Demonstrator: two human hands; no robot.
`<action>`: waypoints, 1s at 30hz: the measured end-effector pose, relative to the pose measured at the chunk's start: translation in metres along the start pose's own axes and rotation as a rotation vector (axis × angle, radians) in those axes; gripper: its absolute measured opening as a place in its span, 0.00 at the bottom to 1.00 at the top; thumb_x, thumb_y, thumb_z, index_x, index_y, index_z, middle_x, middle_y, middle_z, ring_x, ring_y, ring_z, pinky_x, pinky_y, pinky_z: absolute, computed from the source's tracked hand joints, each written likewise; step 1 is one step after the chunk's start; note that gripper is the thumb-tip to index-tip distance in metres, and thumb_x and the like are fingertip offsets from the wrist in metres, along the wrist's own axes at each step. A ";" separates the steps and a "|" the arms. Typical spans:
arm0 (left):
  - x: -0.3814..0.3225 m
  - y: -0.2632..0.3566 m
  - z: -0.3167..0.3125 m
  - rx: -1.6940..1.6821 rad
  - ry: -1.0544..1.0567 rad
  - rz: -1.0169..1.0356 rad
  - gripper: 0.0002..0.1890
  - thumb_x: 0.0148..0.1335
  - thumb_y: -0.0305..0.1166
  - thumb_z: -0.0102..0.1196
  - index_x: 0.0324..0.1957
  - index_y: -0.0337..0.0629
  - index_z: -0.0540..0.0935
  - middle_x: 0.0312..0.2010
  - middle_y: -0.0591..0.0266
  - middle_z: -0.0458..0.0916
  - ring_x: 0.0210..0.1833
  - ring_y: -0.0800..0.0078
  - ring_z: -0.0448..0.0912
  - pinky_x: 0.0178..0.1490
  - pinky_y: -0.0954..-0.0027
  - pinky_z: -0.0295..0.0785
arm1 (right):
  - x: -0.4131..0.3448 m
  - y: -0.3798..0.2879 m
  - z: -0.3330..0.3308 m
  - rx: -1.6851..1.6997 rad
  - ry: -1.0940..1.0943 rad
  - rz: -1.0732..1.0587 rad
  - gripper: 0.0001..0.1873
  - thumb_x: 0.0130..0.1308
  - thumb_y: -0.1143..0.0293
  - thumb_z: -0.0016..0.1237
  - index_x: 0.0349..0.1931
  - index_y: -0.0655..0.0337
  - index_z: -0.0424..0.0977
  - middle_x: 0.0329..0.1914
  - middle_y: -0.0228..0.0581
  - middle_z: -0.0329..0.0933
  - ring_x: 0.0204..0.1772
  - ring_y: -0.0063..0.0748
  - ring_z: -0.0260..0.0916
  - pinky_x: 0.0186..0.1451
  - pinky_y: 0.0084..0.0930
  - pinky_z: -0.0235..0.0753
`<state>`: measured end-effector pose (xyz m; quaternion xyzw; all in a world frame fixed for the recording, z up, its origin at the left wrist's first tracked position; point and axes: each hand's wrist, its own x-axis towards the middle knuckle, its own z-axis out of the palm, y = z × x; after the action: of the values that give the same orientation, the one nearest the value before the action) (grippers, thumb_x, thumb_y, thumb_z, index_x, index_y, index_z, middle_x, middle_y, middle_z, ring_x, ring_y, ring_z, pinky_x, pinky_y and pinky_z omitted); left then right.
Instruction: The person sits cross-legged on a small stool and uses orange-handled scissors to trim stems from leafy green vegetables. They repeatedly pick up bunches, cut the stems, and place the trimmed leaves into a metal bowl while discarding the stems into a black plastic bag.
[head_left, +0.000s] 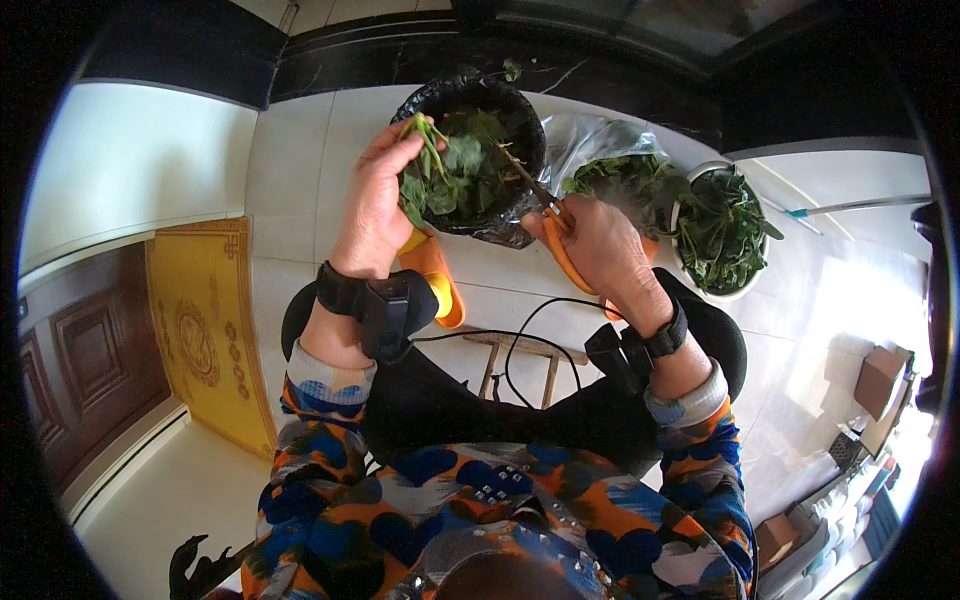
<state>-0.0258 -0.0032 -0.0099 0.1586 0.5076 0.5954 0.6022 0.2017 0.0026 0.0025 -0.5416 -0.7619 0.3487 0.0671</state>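
Note:
My left hand (385, 180) grips a small bunch of leafy greens (429, 150) by its pale green stems, leaves hanging down. It is over the left side of a round bin lined with a black plastic bag (529, 124). Inside the bin lie loose green leaves and bits of stem (480, 180). My right hand (604, 232) holds scissors with orange handles (559, 244). Their blades point up and left over the bin's right side, apart from the bunch, and look nearly closed; a brownish scrap shows at the tips.
A clear plastic bag of greens (622, 174) lies right of the bin. Farther right stands a white bucket full of greens (721, 229). A mop handle (862, 204) leans beyond it. A black cable (517, 337) loops between my wrists. A stray leaf (512, 70) rests on the dark ledge.

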 end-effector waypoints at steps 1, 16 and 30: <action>0.002 0.003 -0.003 -0.051 -0.012 -0.004 0.09 0.62 0.27 0.47 0.43 0.37 0.76 0.35 0.60 0.79 0.37 0.70 0.78 0.43 0.69 0.75 | 0.000 0.000 0.000 -0.013 -0.033 0.026 0.28 0.59 0.44 0.47 0.25 0.67 0.71 0.19 0.50 0.72 0.27 0.48 0.72 0.32 0.39 0.71; 0.011 0.012 -0.011 -0.190 0.027 -0.025 0.11 0.65 0.30 0.37 0.44 0.36 0.71 0.42 0.50 0.78 0.41 0.62 0.79 0.47 0.64 0.74 | -0.010 0.001 0.007 0.108 -0.118 -0.022 0.29 0.62 0.44 0.44 0.23 0.67 0.68 0.15 0.43 0.65 0.20 0.37 0.64 0.26 0.34 0.65; 0.005 0.010 -0.001 0.219 0.014 0.259 0.10 0.58 0.23 0.53 0.42 0.32 0.75 0.37 0.61 0.77 0.40 0.76 0.74 0.50 0.76 0.68 | -0.010 -0.003 0.020 0.333 -0.162 -0.028 0.30 0.62 0.44 0.43 0.23 0.69 0.71 0.17 0.50 0.69 0.25 0.46 0.70 0.29 0.37 0.70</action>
<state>-0.0335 0.0033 -0.0044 0.2833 0.5489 0.6103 0.4959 0.1941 -0.0161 -0.0083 -0.4827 -0.7041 0.5113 0.0990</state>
